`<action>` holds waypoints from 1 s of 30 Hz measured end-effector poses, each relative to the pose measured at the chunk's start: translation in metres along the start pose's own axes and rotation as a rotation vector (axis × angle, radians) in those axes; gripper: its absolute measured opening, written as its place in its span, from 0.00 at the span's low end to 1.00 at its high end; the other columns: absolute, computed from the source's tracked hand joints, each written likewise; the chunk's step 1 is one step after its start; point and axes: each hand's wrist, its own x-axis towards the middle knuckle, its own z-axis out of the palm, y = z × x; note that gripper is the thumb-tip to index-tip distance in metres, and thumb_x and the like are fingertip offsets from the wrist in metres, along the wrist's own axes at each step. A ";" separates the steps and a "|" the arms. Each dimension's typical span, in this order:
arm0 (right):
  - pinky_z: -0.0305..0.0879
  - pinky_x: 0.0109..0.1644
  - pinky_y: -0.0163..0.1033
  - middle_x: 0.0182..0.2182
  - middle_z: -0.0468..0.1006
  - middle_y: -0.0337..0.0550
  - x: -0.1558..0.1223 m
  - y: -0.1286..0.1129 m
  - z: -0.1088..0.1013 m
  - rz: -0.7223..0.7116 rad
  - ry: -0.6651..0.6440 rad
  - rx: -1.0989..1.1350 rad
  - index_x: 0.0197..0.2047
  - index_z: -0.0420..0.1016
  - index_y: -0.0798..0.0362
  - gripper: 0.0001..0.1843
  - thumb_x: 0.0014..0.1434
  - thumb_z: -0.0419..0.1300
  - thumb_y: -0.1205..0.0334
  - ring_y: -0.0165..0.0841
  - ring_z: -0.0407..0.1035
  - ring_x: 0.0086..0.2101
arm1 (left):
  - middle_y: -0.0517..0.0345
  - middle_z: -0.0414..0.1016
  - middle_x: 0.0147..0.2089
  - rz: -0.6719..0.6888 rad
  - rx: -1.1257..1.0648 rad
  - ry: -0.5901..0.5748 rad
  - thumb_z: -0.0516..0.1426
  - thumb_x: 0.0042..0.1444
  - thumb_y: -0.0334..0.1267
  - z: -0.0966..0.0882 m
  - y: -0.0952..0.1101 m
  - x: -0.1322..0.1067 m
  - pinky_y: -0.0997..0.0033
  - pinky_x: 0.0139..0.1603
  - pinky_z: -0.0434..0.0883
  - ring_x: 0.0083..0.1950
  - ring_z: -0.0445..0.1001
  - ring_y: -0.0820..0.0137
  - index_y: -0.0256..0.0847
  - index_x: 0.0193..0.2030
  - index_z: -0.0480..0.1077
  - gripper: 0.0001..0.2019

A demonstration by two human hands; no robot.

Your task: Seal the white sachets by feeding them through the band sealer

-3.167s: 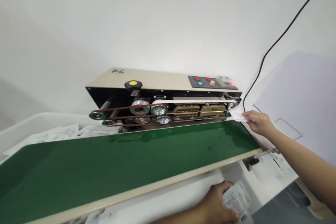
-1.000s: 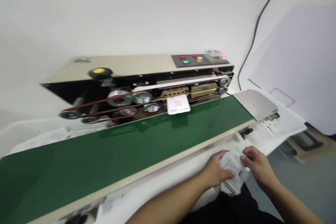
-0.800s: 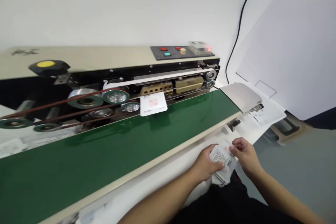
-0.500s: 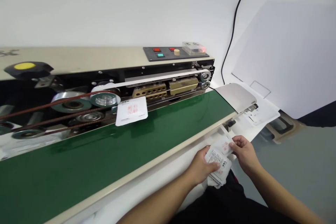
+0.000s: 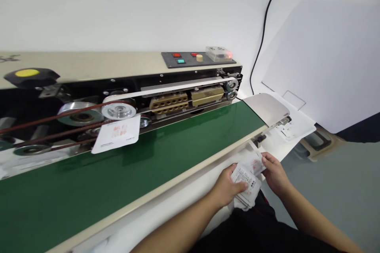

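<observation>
My left hand grips a stack of small white printed pouches just below the front edge of the conveyor. My right hand pinches the top pouch of that stack, drawn partly off to the right. A single white pouch rides the green conveyor belt, its top edge caught in the sealer's band under the pulleys.
The beige band sealer runs along the wall, with a control panel of red and green buttons and a yellow-capped knob. A metal infeed plate sits at the belt's right end, with white sheets beside it. A black cable hangs down the wall.
The pouch on the belt has travelled left along the sealer. My right hand left the infeed end, came down to the stack in my left hand and drew the top pouch partly off.
</observation>
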 end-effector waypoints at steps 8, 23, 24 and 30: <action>0.56 0.26 0.34 0.21 0.69 0.37 0.012 -0.031 -0.017 -0.032 -0.285 -0.558 0.26 0.66 0.55 0.20 0.46 0.64 0.45 0.28 0.60 0.23 | 0.58 0.74 0.32 0.012 0.001 -0.016 0.63 0.34 0.32 -0.002 -0.001 -0.002 0.70 0.35 0.68 0.32 0.69 0.70 0.33 0.41 0.66 0.23; 0.61 0.28 0.33 0.29 0.78 0.41 0.032 -0.154 -0.012 -1.539 0.399 -1.451 0.37 0.74 0.50 0.06 0.58 0.56 0.63 0.31 0.72 0.29 | 0.63 0.72 0.27 -0.004 -0.006 -0.011 0.61 0.29 0.32 0.001 0.000 0.000 0.73 0.30 0.66 0.28 0.68 0.74 0.36 0.36 0.65 0.21; 0.61 0.28 0.32 0.29 0.79 0.41 0.046 -0.156 -0.004 -1.609 0.398 -1.485 0.36 0.75 0.51 0.06 0.57 0.57 0.65 0.31 0.73 0.29 | 0.63 0.72 0.27 -0.004 -0.009 -0.008 0.61 0.29 0.31 0.002 -0.002 -0.001 0.74 0.30 0.66 0.28 0.68 0.74 0.36 0.35 0.65 0.20; 0.57 0.25 0.30 0.31 0.81 0.37 0.100 -0.158 0.029 -1.770 0.403 -1.601 0.24 0.71 0.52 0.09 0.53 0.55 0.71 0.26 0.73 0.29 | 0.64 0.72 0.26 0.025 -0.027 -0.012 0.61 0.29 0.29 -0.001 -0.006 -0.002 0.76 0.29 0.65 0.27 0.67 0.75 0.37 0.35 0.65 0.20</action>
